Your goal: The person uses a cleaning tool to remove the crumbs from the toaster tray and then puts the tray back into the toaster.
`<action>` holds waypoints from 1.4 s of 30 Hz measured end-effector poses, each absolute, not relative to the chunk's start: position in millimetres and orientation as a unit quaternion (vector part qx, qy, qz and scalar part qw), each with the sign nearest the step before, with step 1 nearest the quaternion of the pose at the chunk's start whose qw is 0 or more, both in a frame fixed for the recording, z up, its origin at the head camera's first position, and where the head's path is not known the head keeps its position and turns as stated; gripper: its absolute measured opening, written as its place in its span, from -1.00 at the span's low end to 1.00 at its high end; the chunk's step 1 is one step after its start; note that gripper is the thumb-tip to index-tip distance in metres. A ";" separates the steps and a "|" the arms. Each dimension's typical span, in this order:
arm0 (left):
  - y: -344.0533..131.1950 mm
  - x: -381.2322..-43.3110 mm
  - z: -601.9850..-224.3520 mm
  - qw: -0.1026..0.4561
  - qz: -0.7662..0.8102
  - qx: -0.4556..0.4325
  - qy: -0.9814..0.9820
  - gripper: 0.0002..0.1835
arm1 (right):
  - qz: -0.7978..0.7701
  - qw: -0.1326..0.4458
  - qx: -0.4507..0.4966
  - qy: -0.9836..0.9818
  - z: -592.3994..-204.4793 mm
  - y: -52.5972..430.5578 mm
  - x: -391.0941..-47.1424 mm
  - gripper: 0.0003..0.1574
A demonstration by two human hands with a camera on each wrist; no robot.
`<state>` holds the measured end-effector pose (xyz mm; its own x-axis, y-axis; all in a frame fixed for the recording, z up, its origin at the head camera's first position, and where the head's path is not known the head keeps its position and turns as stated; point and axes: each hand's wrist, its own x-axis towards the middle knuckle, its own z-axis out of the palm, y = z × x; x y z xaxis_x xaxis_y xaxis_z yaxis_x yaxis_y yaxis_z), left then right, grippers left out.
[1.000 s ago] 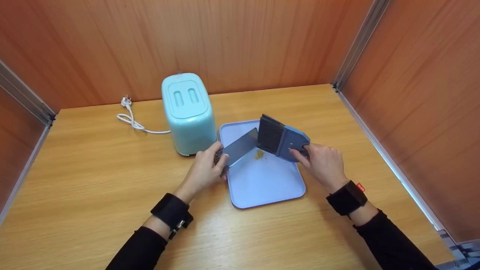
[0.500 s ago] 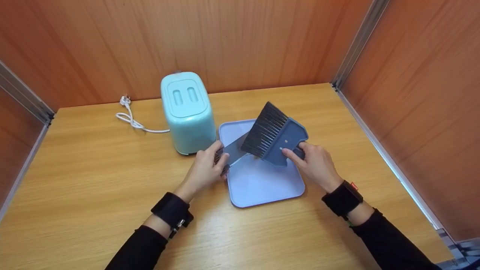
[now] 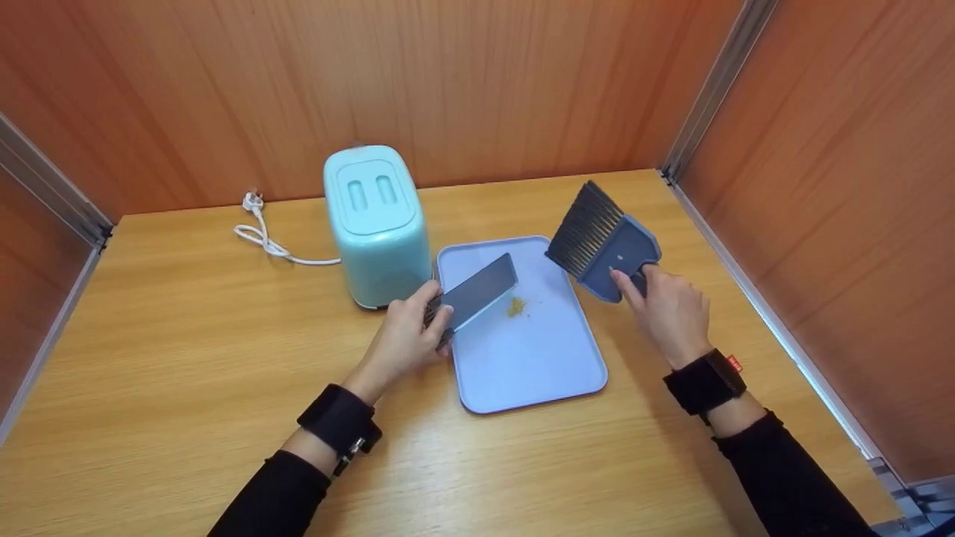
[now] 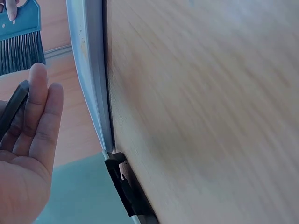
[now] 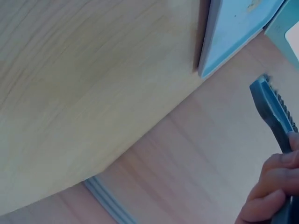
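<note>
My left hand point(image 3: 406, 328) grips a narrow dark grey crumb tray point(image 3: 483, 289) by its near end, tilted over the left side of a lilac tray point(image 3: 533, 365). A small heap of yellowish crumbs point(image 3: 515, 306) lies on the lilac tray, just right of the crumb tray. In my right hand point(image 3: 671, 313) is a wide blue-grey hand brush point(image 3: 621, 257), held by its short handle with the thumb on its flat face. Its dark bristles point(image 3: 582, 227) point up and left, above the tray's back right edge. The left wrist view shows fingers point(image 4: 39, 107) beside the dark crumb tray point(image 4: 16, 105).
A mint-green toaster point(image 3: 377, 231) stands upright left of the lilac tray, close to it. Its white cord and plug point(image 3: 257, 231) lie on the wooden table point(image 3: 224, 358) further left. Wood panels point(image 3: 522, 89) enclose the back and sides.
The brush swept left over the crumb tray, then my right hand lifted it away to the right and back. The crumbs show again. My left hand has stayed nearly still.
</note>
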<state>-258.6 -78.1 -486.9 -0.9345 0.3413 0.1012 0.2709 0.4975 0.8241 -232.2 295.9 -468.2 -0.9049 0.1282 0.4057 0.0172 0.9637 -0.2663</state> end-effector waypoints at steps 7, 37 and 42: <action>-78.4 -259.0 -488.6 0.056 0.501 0.166 0.848 -0.89 | 0.189 0.150 -0.072 -0.968 -474.1 321.6 -235.7 -0.19; -80.8 -263.2 -488.8 0.077 0.713 0.023 0.696 -0.90 | 0.167 -0.083 -0.169 -0.968 -509.2 368.1 -253.8 -0.14; -78.5 -264.6 -490.2 0.082 0.728 0.018 0.680 -0.90 | 0.141 -0.062 -0.161 -0.975 -507.6 368.4 -254.7 -0.16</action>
